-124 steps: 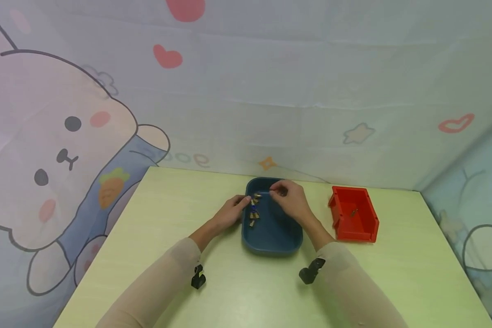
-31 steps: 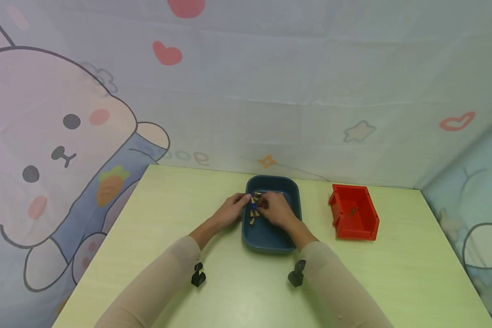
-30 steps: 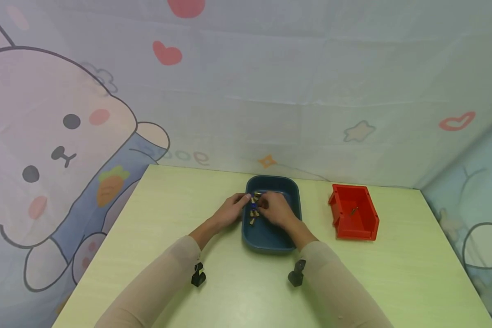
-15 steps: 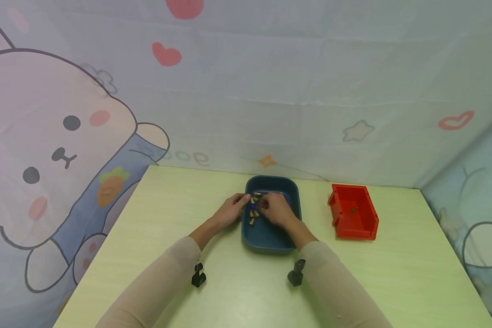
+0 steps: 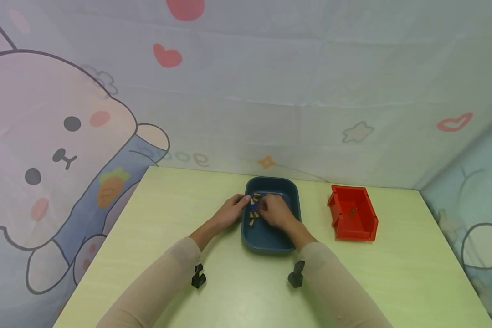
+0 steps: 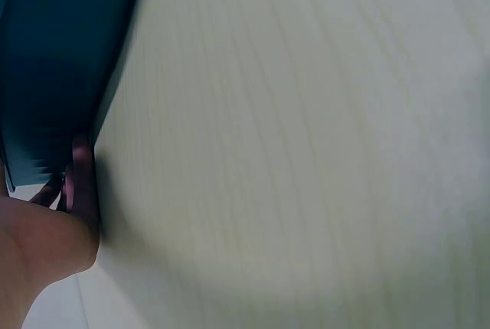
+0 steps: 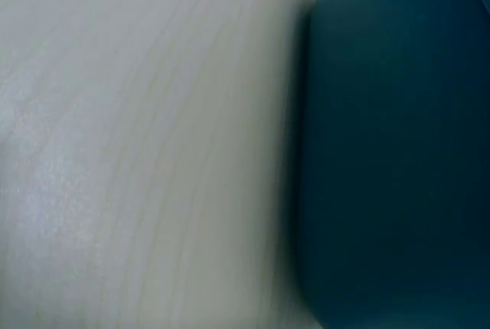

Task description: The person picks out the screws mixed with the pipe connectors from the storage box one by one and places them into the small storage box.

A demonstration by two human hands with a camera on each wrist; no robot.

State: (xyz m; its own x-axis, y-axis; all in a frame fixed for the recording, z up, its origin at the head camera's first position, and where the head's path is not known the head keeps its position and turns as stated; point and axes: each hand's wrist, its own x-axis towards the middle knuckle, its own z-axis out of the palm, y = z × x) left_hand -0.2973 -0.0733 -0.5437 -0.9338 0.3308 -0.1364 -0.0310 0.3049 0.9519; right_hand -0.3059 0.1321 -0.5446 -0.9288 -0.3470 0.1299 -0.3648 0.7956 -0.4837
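My left hand [image 5: 229, 211] holds the dark blue tray [image 5: 268, 239] at its left side, thumb over the rim. In the left wrist view, fingers [image 6: 83, 180] lie along the tray's outer wall. Several small brass-coloured pieces [image 5: 252, 222], with bits of blue among them, lie in a row along the tray's left inside. My right hand [image 5: 275, 211] reaches into the tray, its curled fingertips right at these pieces. Its fingers hide what is under them, and I cannot tell whether they pinch a piece. The right wrist view shows only the tray's outer wall [image 7: 398, 153] and the table.
To the right of the tray stands a red open-front bin [image 5: 354, 231] with a small brass-coloured piece [image 5: 353, 211] inside. Both containers sit on a pale wooden table [image 5: 246, 291]. A printed cloth [image 5: 246, 91] hangs behind the table.
Since the oldest frame, my right hand has moved left and down from over the tray's far right to the brass-coloured pieces. Over the last second both hands stay nearly still.
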